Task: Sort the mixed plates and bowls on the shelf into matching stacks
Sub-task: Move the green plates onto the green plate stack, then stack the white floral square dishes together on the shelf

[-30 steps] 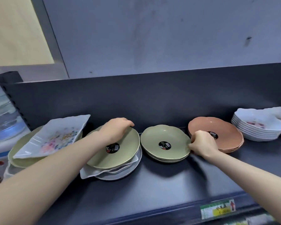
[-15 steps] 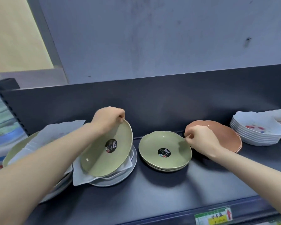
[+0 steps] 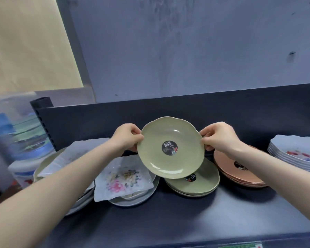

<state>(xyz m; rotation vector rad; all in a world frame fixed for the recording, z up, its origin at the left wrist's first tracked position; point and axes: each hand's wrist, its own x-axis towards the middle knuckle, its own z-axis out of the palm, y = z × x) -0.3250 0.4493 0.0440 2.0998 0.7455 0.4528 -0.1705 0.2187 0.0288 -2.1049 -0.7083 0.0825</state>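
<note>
While aloft, green plate [image 3: 168, 163], hollow cameraward.

We see a blue water bottle [image 3: 16, 133] atop a white dispenser [image 3: 23, 174]. Above the bottle is a beige panel [image 3: 25, 42]; to the bottle's right, a grey wall [image 3: 186, 51].
</note>
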